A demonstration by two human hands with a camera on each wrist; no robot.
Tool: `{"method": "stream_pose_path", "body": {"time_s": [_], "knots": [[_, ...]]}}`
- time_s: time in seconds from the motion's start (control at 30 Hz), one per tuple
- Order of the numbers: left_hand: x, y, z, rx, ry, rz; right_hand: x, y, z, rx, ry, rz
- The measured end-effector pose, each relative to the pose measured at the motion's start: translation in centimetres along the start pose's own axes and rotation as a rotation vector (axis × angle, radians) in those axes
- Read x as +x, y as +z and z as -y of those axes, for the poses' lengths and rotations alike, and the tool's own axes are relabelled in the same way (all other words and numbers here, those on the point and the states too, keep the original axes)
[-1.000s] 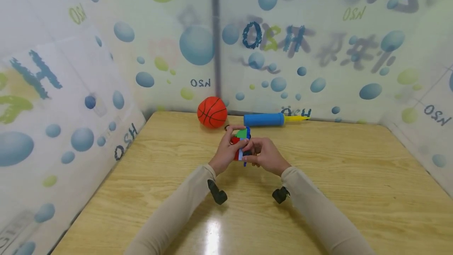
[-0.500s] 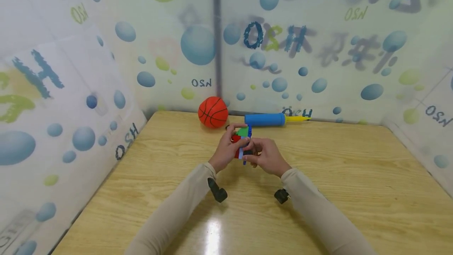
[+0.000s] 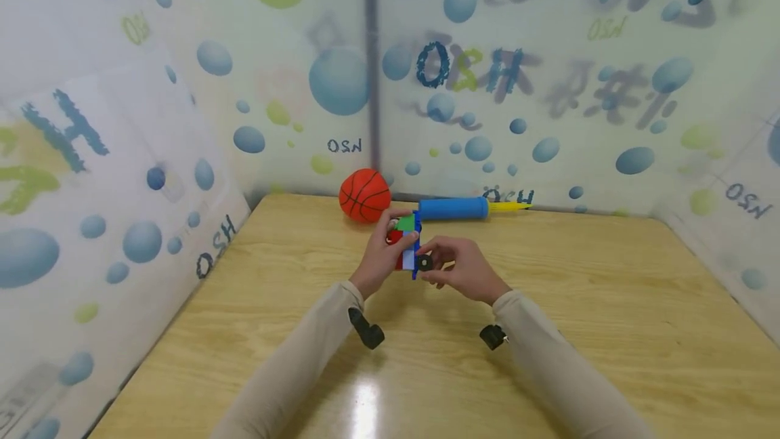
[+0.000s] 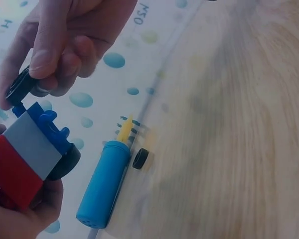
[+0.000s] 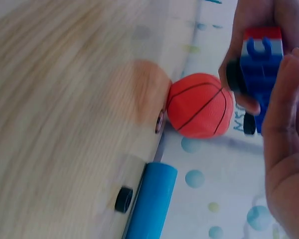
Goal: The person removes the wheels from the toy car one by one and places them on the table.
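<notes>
In the head view my left hand (image 3: 373, 266) grips a small toy car (image 3: 408, 259) with red, white and green blocks on a blue chassis. The chassis side faces right, toward my right hand (image 3: 466, 269). In the left wrist view, thumb and finger of the right hand (image 4: 82, 42) pinch a black wheel (image 4: 22, 88) at one end of the chassis, by a blue axle stub. Whether the wheel is fully seated on that stub I cannot tell. Other black wheels (image 5: 233, 75) show on the chassis in the right wrist view.
An orange-red toy basketball (image 3: 364, 195) sits at the table's back edge, beside a blue hand pump (image 3: 453, 208) with a yellow nozzle. A loose black wheel (image 4: 140, 159) lies near the pump; another small dark wheel (image 5: 160, 121) is by the ball. A patterned wall stands behind the table (image 3: 579, 276).
My left hand and the toy car have shifted slightly left, and the right hand slightly right. Between them, the black wheel is now more plainly visible in the head view.
</notes>
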State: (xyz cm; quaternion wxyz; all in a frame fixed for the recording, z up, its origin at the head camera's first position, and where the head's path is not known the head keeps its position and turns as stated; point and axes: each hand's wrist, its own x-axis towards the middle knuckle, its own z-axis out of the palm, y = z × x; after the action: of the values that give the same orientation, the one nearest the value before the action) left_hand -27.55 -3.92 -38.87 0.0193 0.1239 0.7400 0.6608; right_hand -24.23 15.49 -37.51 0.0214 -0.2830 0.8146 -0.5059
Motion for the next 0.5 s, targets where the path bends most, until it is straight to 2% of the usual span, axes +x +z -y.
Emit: {"method": "stream_pose_path", "body": {"time_s": [0.1, 0.27, 0.4, 0.5], "knots": [[-0.1, -0.3, 0.2, -0.044, -0.027, 0.011, -0.3, -0.7, -0.5, -0.038, 0.010, -0.001], [-0.2, -0.6, 0.3, -0.135, -0.032, 0.056, -0.6, -2.0, -1.2, -0.130, 0.023, -0.057], [-0.2, -0.8, 0.4, -0.130, -0.041, 0.055, -0.8, -2.8, -1.7, -0.182, 0.022, -0.091], [-0.2, -0.9, 0.7, -0.133, -0.053, 0.056, -0.8, -3.4, -2.1, -0.187, 0.057, -0.092]]}}
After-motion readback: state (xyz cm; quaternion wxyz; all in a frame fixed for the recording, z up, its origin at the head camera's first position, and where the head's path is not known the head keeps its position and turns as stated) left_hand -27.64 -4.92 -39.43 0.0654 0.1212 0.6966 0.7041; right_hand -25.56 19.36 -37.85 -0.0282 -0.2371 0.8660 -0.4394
